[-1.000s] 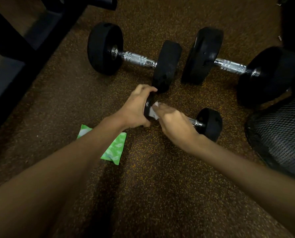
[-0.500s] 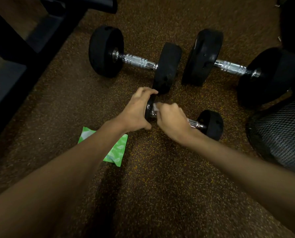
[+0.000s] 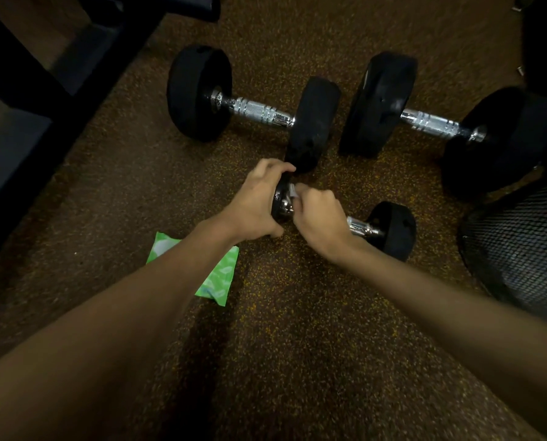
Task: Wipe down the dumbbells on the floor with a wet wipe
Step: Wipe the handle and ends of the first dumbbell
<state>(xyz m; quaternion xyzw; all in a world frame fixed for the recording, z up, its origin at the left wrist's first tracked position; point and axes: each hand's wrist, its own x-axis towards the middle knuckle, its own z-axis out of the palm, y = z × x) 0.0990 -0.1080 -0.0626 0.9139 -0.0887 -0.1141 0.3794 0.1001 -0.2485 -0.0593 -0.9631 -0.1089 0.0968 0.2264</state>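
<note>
A small black dumbbell (image 3: 393,229) with a chrome handle lies on the speckled brown floor. My left hand (image 3: 256,203) grips its left head. My right hand (image 3: 318,218) is curled round the handle next to that head and pinches a white wet wipe (image 3: 292,190) against it; only a corner of the wipe shows. Two larger dumbbells lie behind: one at the back left (image 3: 256,111), one at the back right (image 3: 431,122).
A green wet wipe pack (image 3: 218,280) lies on the floor under my left forearm. A black mesh object (image 3: 520,246) stands at the right edge. A dark bench frame (image 3: 39,87) runs along the left side.
My right hand with the wipe has slid left along the handle, up against the left head. My left hand has kept its grip on that head.
</note>
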